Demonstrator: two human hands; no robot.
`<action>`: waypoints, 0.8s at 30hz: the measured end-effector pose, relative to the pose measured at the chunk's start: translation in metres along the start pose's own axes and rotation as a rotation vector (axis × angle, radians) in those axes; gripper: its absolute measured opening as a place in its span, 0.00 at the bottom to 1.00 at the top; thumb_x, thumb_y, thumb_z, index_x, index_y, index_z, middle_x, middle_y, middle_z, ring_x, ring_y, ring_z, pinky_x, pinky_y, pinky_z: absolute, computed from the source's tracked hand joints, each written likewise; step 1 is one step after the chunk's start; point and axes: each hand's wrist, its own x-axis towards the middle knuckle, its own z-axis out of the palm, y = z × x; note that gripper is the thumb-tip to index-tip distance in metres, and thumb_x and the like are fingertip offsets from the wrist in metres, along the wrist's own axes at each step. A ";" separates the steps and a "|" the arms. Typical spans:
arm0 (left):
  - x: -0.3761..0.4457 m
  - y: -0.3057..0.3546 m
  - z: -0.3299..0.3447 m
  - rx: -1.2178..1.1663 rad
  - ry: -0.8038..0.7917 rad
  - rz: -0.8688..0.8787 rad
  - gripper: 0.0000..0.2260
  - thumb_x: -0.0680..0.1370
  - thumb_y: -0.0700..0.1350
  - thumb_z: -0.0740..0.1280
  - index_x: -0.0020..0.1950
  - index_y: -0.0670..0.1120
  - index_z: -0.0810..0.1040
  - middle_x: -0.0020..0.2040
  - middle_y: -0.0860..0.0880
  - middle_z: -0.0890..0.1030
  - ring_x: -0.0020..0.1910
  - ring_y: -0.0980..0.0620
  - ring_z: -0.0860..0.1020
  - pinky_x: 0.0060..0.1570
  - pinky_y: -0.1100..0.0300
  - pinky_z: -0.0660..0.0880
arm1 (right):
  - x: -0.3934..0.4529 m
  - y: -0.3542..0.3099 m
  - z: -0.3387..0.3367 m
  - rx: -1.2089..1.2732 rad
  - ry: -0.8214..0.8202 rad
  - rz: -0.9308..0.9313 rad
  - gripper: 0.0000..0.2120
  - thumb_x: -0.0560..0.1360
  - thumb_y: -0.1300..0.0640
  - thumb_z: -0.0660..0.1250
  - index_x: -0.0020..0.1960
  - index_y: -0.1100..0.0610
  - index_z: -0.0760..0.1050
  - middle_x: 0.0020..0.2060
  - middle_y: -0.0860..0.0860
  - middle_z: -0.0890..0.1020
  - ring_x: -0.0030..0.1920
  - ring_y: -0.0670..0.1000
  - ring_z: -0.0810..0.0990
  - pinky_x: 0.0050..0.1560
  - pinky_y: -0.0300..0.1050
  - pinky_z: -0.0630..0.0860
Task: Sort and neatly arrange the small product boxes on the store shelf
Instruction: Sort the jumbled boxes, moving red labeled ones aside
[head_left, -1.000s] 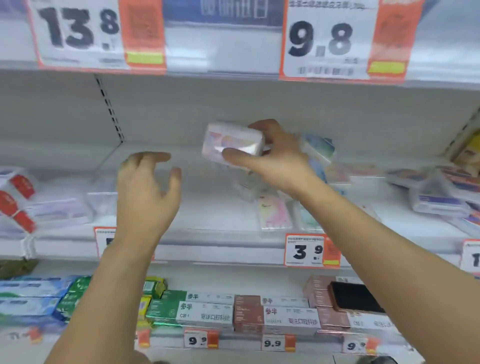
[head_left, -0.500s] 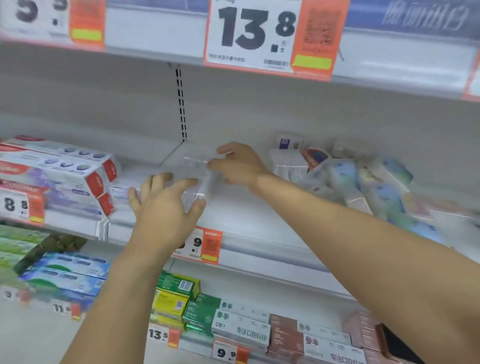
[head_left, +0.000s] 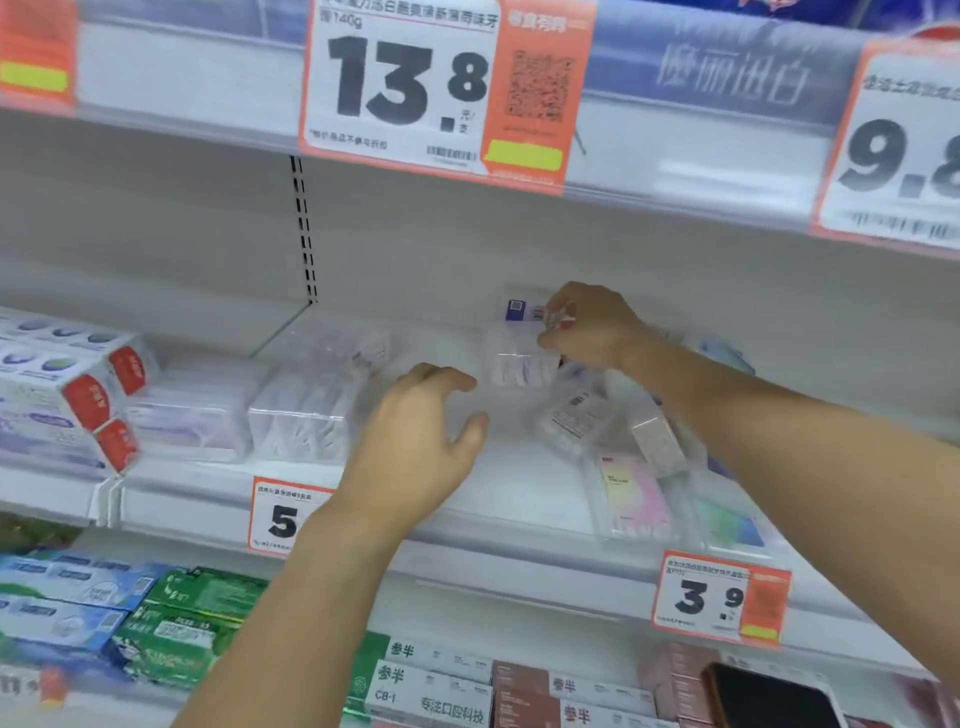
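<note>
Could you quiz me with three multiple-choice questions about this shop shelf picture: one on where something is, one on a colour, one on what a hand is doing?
1. Where does the 13.8 price tag hang?
A. on the shelf edge above the hands
B. on the bottom shelf
C. on the floor

2. What colour borders the 3.9 price tag?
A. blue
B. orange-red
C. black

3. What is the left hand doing?
A. gripping a box
B. holding a phone
C. hovering open, holding nothing

Answers: 1 A, it sits on the upper rail. 2 B, its frame is orange-red. 3 C, its fingers are spread and empty, while the right hand pinches a small clear box.
</note>
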 end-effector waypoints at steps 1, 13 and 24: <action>0.002 0.003 0.013 -0.019 -0.037 -0.006 0.16 0.75 0.48 0.69 0.62 0.49 0.78 0.58 0.51 0.78 0.57 0.50 0.77 0.53 0.60 0.72 | 0.001 0.004 -0.001 0.001 -0.063 -0.012 0.26 0.69 0.46 0.74 0.65 0.49 0.72 0.56 0.50 0.78 0.54 0.52 0.78 0.52 0.43 0.74; 0.026 0.003 0.053 -0.181 0.005 -0.162 0.38 0.74 0.52 0.71 0.77 0.45 0.55 0.72 0.46 0.62 0.64 0.46 0.73 0.53 0.63 0.67 | 0.024 -0.002 0.034 0.601 -0.280 0.007 0.25 0.61 0.44 0.73 0.55 0.52 0.75 0.48 0.52 0.79 0.45 0.54 0.80 0.45 0.49 0.76; 0.026 -0.039 -0.026 0.185 0.324 -0.116 0.15 0.71 0.50 0.66 0.54 0.46 0.82 0.56 0.45 0.80 0.59 0.41 0.73 0.55 0.52 0.70 | 0.002 -0.044 0.045 0.539 -0.207 -0.034 0.30 0.59 0.36 0.80 0.55 0.50 0.78 0.51 0.44 0.78 0.49 0.43 0.79 0.42 0.37 0.73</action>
